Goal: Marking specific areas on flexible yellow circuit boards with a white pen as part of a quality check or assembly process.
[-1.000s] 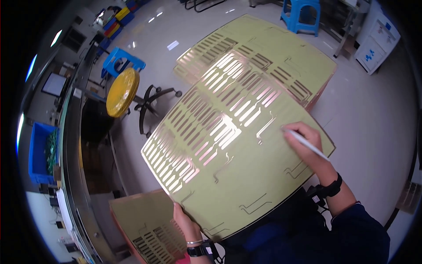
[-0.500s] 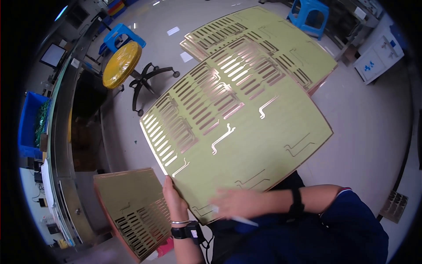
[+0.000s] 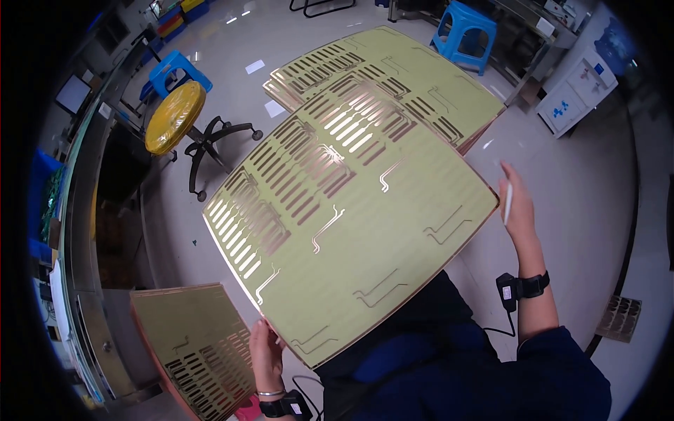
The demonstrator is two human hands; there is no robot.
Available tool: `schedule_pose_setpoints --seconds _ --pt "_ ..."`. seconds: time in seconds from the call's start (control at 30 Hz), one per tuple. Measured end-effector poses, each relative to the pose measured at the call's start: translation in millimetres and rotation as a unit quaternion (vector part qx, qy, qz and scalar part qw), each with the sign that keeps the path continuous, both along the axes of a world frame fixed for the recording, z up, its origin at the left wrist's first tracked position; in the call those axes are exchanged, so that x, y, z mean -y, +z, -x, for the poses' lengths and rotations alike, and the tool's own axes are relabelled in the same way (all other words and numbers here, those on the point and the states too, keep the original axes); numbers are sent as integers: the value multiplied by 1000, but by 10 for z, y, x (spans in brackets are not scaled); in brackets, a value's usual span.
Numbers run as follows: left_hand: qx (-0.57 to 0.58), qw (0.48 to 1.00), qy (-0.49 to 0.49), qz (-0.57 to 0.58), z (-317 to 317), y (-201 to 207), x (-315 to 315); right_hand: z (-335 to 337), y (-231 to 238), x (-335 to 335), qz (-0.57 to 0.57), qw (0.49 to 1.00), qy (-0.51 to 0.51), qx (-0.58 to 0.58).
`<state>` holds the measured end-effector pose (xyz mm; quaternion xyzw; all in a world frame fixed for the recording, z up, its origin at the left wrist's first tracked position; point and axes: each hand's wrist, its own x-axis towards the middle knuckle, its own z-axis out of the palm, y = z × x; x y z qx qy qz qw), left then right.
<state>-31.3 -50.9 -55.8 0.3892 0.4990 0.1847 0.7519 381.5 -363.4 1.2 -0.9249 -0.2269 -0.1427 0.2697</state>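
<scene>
A large pale green panel (image 3: 393,231) with copper tracks and slots lies tilted in front of me, probably a circuit board panel. My left hand (image 3: 267,354) is closed on its lower left edge, thumb on top. At its right corner my right hand (image 3: 518,203) holds a white pen-like stick (image 3: 508,203), the fingers at the panel's edge. Some of those fingers are hidden behind the corner. Beyond this panel is a stack of similar panels (image 3: 428,84), partly covered by it. Another stack of panels (image 3: 189,316) leans at lower left, next to my left hand.
A yellow round stool (image 3: 175,118) on a wheeled base stands at the far left, a blue plastic stool (image 3: 175,70) behind it. Another blue stool (image 3: 465,35) and a white cabinet (image 3: 579,91) are at the far right. A metal-edged workbench (image 3: 84,231) runs along the left.
My right hand has moved from over the panel's near left part out to its right corner, keeping the white stick. The whole view has shifted, with the panel now slightly lower left.
</scene>
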Motion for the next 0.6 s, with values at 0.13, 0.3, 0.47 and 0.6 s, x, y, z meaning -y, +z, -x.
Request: schedule_pose_setpoints --seconds 0.13,0.3,0.47,0.6 --pt "27 999 -17 6 -146 153 295 171 237 -141 -150 985 78 23" --pt "-4 993 96 -75 -231 132 302 384 209 -456 -163 960 224 -36" --pt "-57 980 80 -171 -360 255 -21 542 161 -553 -128 932 298 -162" --pt "-101 970 75 -206 -397 221 -134 504 48 -522 -121 915 358 -142"
